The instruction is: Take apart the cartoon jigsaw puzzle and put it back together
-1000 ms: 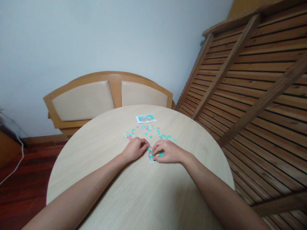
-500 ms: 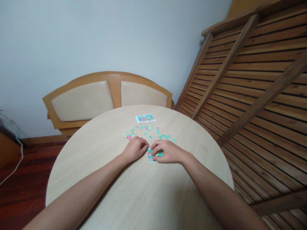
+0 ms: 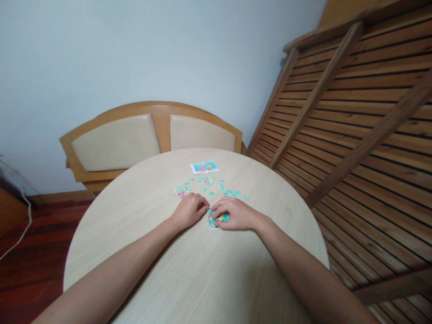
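Observation:
Both my hands rest on a round pale wooden table (image 3: 189, 279). My left hand (image 3: 189, 210) is curled, its fingertips pinched at the left edge of a small joined patch of turquoise jigsaw pieces (image 3: 218, 219). My right hand (image 3: 234, 213) lies over that patch with bent fingers pressing on it. Loose turquoise and pink jigsaw pieces (image 3: 209, 185) are scattered just beyond my hands. What my left fingertips hold is too small to make out.
A small printed picture card (image 3: 204, 167) lies near the far edge of the table. Two cushioned wooden chair backs (image 3: 151, 137) stand behind the table. A slatted wooden frame (image 3: 354, 117) leans along the right. A cable (image 3: 20, 225) hangs at the left over a dark red floor.
My hands have stayed at the joined patch; the fingers shifted only slightly. The view has barely moved.

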`<state>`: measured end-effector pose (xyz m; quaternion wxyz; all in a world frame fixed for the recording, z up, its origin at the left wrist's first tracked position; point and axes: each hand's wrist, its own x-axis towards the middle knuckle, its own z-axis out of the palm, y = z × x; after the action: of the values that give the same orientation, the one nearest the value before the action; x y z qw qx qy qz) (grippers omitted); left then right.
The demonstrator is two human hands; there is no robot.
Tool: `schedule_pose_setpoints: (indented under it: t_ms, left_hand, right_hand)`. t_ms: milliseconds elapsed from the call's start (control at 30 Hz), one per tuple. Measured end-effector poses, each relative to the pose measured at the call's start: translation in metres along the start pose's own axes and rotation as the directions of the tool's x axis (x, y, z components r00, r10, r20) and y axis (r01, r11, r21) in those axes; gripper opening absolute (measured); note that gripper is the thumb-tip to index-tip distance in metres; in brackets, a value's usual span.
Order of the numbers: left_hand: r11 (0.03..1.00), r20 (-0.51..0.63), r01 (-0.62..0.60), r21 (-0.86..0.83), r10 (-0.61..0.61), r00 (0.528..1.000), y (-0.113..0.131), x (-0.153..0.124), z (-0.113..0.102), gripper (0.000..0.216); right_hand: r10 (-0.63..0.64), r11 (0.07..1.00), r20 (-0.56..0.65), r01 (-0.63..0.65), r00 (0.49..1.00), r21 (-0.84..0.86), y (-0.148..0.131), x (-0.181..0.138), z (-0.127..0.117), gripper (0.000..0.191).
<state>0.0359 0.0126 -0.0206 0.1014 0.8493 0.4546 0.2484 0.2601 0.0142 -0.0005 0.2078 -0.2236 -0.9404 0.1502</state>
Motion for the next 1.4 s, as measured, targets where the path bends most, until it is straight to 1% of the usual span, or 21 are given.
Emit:
schedule_pose_setpoints:
  t_ms: [200,433,533,667,800,867,933,1000,1067,1167,1200,1267,1400]
  left_hand:
    - [1.000,-0.066,-0.019,0.016,0.020,0.998,-0.002,-0.002,0.002,0.010]
    - [0.998,-0.107,-0.030,0.062,0.037,0.994,-0.009,-0.003,-0.001,0.020]
    - [0.993,-0.074,-0.059,0.104,0.067,0.995,-0.012,-0.003,-0.002,0.026]
    - [0.986,-0.037,-0.057,0.157,0.063,0.997,-0.015,-0.002,-0.002,0.031]
    - [0.980,-0.017,-0.070,0.186,0.075,0.997,-0.019,-0.002,0.002,0.040]
    - [0.979,0.027,-0.093,0.181,0.089,0.996,-0.021,-0.002,0.003,0.045]
    - [0.981,0.081,-0.092,0.174,0.079,0.994,-0.022,-0.002,0.003,0.050]
    - [0.982,0.125,-0.068,0.175,0.046,0.991,-0.022,-0.002,0.002,0.052]
    - [0.981,0.137,-0.035,0.191,0.009,0.990,-0.020,-0.002,0.001,0.052]
    - [0.974,0.088,-0.001,0.227,-0.019,0.996,-0.018,-0.002,0.001,0.050]
    - [0.971,0.064,0.002,0.237,-0.018,0.998,-0.017,-0.001,0.001,0.049]
    - [0.969,0.028,-0.007,0.245,0.000,1.000,-0.017,-0.001,0.000,0.046]
    - [0.972,0.003,-0.018,0.235,0.018,1.000,-0.019,-0.002,0.001,0.043]
  right_hand:
    - [0.005,1.000,-0.005,-0.005,1.000,0.008,0.000,0.000,-0.001,0.014]
    - [0.022,0.998,-0.019,-0.020,1.000,0.059,-0.002,0.002,-0.003,0.014]
    - [0.069,0.997,-0.064,-0.067,0.996,0.032,0.004,0.002,-0.002,0.018]
    - [0.181,0.979,-0.141,-0.192,0.973,-0.068,0.020,0.004,0.001,0.026]
    - [0.276,0.937,-0.129,-0.296,0.953,-0.183,0.036,0.011,0.005,0.036]
    - [0.298,0.920,-0.114,-0.317,0.948,-0.230,0.042,0.017,0.005,0.039]
    - [0.323,0.900,-0.104,-0.339,0.941,-0.274,0.047,0.023,0.005,0.042]
    - [0.363,0.870,-0.105,-0.377,0.926,-0.318,0.051,0.030,0.004,0.043]
    - [0.424,0.821,-0.125,-0.439,0.897,-0.365,0.053,0.037,0.001,0.042]
    - [0.513,0.736,-0.177,-0.537,0.840,-0.412,0.055,0.047,-0.002,0.037]
    - [0.527,0.720,-0.192,-0.554,0.828,-0.418,0.055,0.050,-0.003,0.036]
    - [0.519,0.723,-0.198,-0.550,0.832,-0.419,0.055,0.056,-0.003,0.035]
    - [0.470,0.764,-0.144,-0.483,0.871,-0.429,0.055,0.066,0.001,0.040]
